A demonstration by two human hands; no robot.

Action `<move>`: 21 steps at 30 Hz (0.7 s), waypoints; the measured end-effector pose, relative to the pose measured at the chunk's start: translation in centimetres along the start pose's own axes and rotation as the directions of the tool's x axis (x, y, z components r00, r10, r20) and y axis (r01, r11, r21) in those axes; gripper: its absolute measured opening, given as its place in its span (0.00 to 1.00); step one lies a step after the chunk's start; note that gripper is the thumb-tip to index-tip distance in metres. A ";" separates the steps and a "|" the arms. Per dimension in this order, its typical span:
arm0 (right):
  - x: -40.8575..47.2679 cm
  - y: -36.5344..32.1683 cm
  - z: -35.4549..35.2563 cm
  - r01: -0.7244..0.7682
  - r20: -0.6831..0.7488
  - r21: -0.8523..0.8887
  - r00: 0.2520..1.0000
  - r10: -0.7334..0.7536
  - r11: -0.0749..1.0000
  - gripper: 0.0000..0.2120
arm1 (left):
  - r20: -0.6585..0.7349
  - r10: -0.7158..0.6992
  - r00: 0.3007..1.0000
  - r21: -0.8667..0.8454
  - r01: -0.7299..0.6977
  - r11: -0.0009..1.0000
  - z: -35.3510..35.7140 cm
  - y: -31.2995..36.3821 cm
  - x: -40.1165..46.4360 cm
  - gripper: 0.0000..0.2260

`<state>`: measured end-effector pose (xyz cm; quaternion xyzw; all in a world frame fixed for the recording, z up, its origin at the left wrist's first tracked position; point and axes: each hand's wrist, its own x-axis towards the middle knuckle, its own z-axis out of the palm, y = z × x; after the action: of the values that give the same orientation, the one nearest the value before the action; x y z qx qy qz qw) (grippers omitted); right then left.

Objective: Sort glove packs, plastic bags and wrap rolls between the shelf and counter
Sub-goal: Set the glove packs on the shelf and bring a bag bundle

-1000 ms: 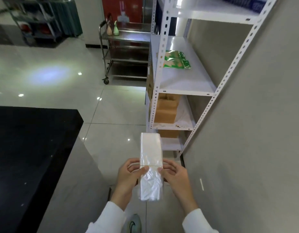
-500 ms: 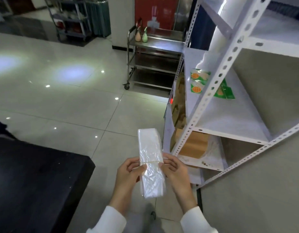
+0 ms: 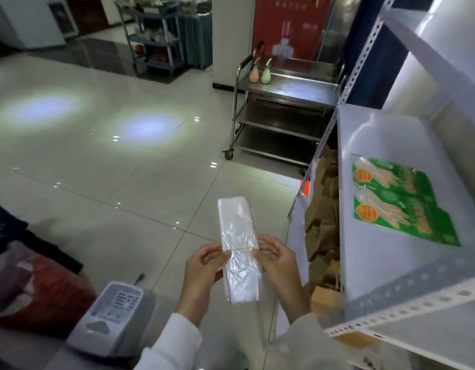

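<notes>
Both hands up mid-frame, holding a bundle of clear plastic bags (image 3: 239, 247) out over the tiled floor (image 3: 124, 188), just left of the white shelf (image 3: 385, 265). Left hand (image 3: 204, 271) on the bundle's left edge, thumb and fingers (image 3: 212, 253) pinching near the thin rubber band across its middle; wrist bent in, white sleeve (image 3: 172, 340) running down to bottom centre. Right hand (image 3: 279, 265) mirrored on the right edge, fingers curled, tips gripping at the same band; forearm angled up from bottom right. Bundle upright-ish, top end tilted away from the body, lower end hanging loose below the hands. Not touching shelf or counter.

On the shelf board, approx mid-depth: two green glove packs (image 3: 396, 201) lying flat, overlapping, well apart from the hands. Brown paper bags (image 3: 324, 236) stacked on the level below. Steel trolley (image 3: 281, 116) further back w/ two small bottles (image 3: 260, 74) on top. Grey-white device (image 3: 111, 319) lower left, red bag (image 3: 36, 292) beside it.
</notes>
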<state>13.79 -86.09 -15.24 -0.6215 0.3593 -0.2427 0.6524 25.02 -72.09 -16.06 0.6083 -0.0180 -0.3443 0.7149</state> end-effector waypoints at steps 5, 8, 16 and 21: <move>6.8 -0.7 2.4 0.008 0.027 -0.015 1.000 -0.008 1.000 0.15 | 0.001 -0.007 1.000 -0.042 0.007 0.999 0.1 2.9 5.9 0.11; 11.1 -0.6 4.2 -0.014 0.026 -0.043 1.000 0.015 0.999 0.16 | 0.007 -0.037 0.999 -0.028 0.037 0.999 -0.1 4.3 10.0 0.13; 24.4 -3.3 9.0 -0.006 -0.001 -0.084 1.000 0.006 0.996 0.14 | 0.086 -0.045 0.995 -0.017 0.047 0.999 0.2 10.2 23.9 0.14; 30.7 -5.7 10.3 0.003 -0.052 -0.074 0.999 -0.007 0.997 0.14 | 0.128 0.011 0.992 -0.017 -0.009 1.000 1.8 13.4 30.6 0.15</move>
<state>41.62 -103.60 -15.10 -0.6396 0.3835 -0.2471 0.6187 53.82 -89.04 -15.78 0.5790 -0.0642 -0.3793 0.7189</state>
